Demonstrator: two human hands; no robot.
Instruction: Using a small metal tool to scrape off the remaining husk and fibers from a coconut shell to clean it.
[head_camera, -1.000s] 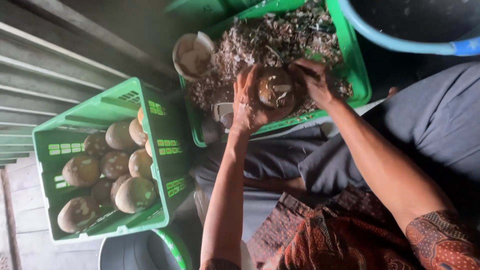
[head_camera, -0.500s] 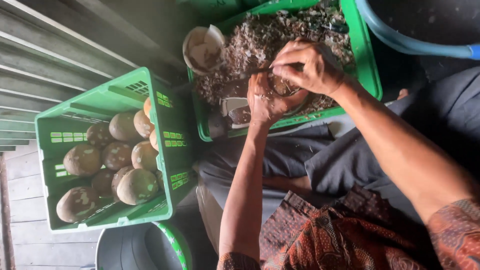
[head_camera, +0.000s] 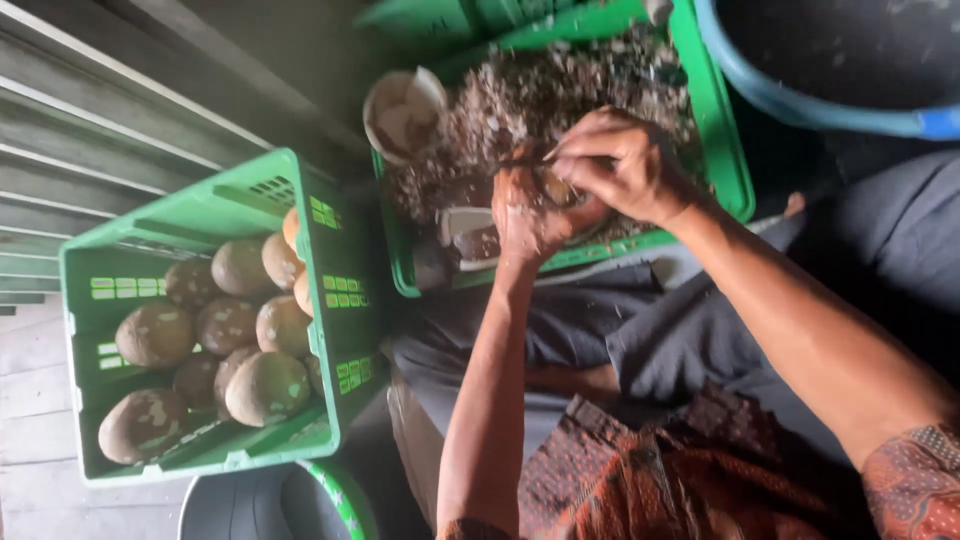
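Coconut (head_camera: 565, 195) sits over the green crate of husk bits (head_camera: 715, 110), gripped in our left hand (head_camera: 525, 215). Our right hand (head_camera: 625, 165) pinches a small tool and scrapes it. Next we likely turn it carefully.

Coconuts (head_camera: 215, 340) lie in the crate (head_camera: 200, 215), left of the scrap-filled tray (head_camera: 715, 120).

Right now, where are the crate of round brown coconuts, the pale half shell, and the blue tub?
Crate of coconuts (head_camera: 330, 260), head view, on its green side wall.
Pale half shell (head_camera: 403, 112), head view, on its hollow inside.
Blue tub (head_camera: 800, 105), head view, on its blue rim.
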